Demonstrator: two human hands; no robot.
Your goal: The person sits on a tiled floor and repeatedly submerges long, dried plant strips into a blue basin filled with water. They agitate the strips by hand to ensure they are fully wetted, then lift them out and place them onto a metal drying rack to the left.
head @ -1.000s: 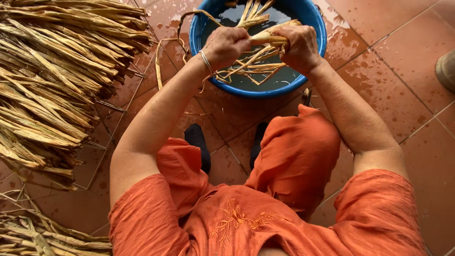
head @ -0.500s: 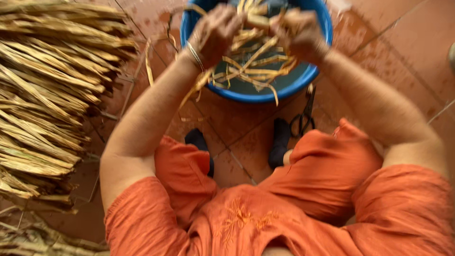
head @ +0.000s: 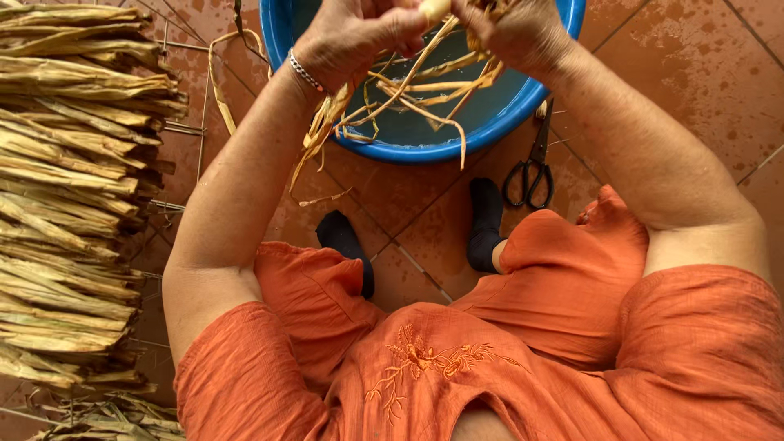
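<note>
Black scissors (head: 529,167) on wet terracotta tiles (head: 686,73), stacked dried stalks (head: 65,204) on a wire rack (head: 181,128)

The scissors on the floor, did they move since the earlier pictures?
No. The scissors lie right of the blue basin on the same tile as before; only the camera shifted.

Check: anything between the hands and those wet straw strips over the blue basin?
Nothing visible. The left hand and right hand both grip the straw strips directly, above the blue basin. The scissors lie on the floor beside the basin.
</note>
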